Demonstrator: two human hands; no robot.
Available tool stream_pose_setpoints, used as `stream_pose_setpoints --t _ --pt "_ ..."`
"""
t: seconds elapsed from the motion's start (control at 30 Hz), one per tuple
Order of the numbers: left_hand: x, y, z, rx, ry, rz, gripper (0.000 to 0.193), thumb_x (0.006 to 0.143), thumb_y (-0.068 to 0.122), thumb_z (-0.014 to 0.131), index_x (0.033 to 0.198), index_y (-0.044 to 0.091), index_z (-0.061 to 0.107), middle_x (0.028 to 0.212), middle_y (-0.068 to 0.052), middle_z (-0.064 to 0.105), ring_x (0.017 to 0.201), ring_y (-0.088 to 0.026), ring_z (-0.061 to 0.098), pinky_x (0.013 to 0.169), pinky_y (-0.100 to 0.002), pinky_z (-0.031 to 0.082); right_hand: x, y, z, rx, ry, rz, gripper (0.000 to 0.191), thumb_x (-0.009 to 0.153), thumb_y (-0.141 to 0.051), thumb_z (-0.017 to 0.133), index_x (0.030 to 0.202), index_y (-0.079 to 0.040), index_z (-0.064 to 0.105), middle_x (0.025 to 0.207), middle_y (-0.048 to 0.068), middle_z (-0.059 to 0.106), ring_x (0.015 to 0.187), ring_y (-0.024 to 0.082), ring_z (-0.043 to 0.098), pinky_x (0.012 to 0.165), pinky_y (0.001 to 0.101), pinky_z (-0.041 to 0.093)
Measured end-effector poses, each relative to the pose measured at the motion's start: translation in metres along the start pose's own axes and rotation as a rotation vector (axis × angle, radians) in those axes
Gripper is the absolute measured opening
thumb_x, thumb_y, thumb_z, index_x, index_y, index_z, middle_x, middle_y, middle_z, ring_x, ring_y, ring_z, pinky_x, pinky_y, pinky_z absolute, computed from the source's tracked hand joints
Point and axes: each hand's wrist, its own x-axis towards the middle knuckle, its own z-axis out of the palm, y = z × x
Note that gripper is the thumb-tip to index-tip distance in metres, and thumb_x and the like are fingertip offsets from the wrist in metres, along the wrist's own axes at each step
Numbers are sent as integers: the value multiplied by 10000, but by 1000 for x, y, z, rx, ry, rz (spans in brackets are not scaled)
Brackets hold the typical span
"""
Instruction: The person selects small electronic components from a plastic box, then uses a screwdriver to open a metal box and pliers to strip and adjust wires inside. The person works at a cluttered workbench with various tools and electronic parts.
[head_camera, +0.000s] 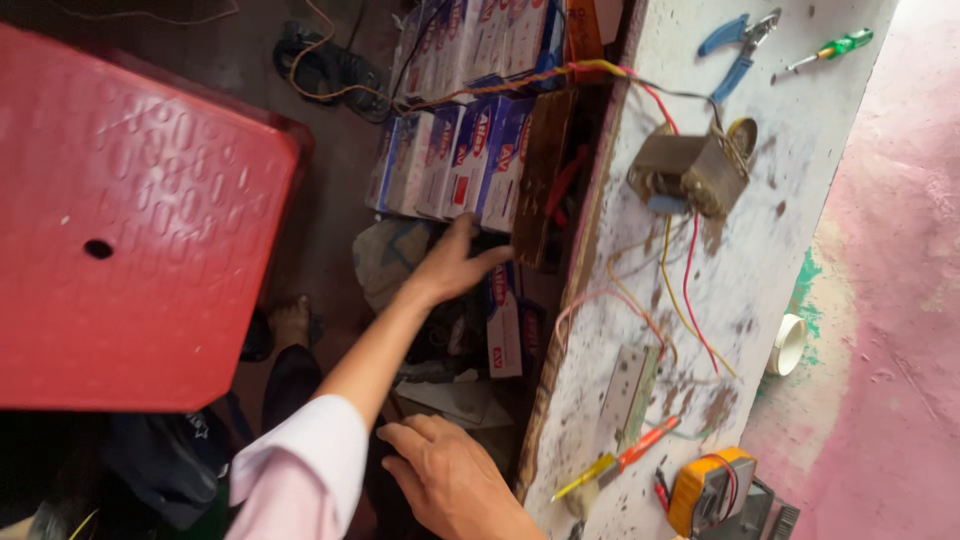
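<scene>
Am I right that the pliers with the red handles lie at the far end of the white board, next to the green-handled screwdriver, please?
Not quite: the pliers have blue handles, not red, as the head view shows. They do lie at the far end of the white board, next to the green-handled screwdriver.

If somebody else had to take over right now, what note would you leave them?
Left hand: open, reaching to the stacked boxes beside the bench, holding nothing visible.
Right hand: open and empty, near the bench edge.
On the bench: wired transformer, blue pliers, green screwdriver, yellow meter.
Done: no box pulled out.
Left: the tools all lie untouched.
</scene>
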Motion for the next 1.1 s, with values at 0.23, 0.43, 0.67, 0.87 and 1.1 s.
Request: stream_pose_setpoints --t 0.23,0.43,0.67,0.87,1.1 --pt "88 31 40 -14 82 -222 1225 611 413 981 1491 -57 270 1512 -301 356 1373 -409 391 1124 -435 369 31 51 -11 266 91 -118 458 892 -21 665 1346 25 628 1327 262 650 1246 430 626 1030 464 511" --pt "71 31 25 -384 -83 -275 761 612 212 906 1276 -84 680 1232 -324 750 898 -270 733 737 -344 604 34 28 -8 239 34 256 432 832 -79 705 1256 -22 640 1164 222 684 1104 358 651 941 412 535" --pt "30 18 6 7 155 -270 841 584 201 990 1263 -68 570 1273 -233 556 1153 -339 581 958 -398 506 67 41 4 1014 667 741 621 912 -282 702 1448 -60 479 1180 207 643 1073 322 625 954 416 515" --pt "-7 14 -25 -110 105 -456 968 576 225 873 1387 -41 415 1238 -192 632 1173 -300 629 989 -348 493 109 57 -11 1876 1234 650 784 966 -632 515 1494 -68 384 1470 133 531 1215 262 598 1097 437 406" --pt "-22 26 -34 16 80 -400 982 612 184 821 1459 -18 366 1268 -192 644 1182 -270 640 995 -332 493 128 94 -24 2134 1212 353 578 925 -508 650 1356 -126 611 1288 48 678 1105 240 641 1007 426 510"
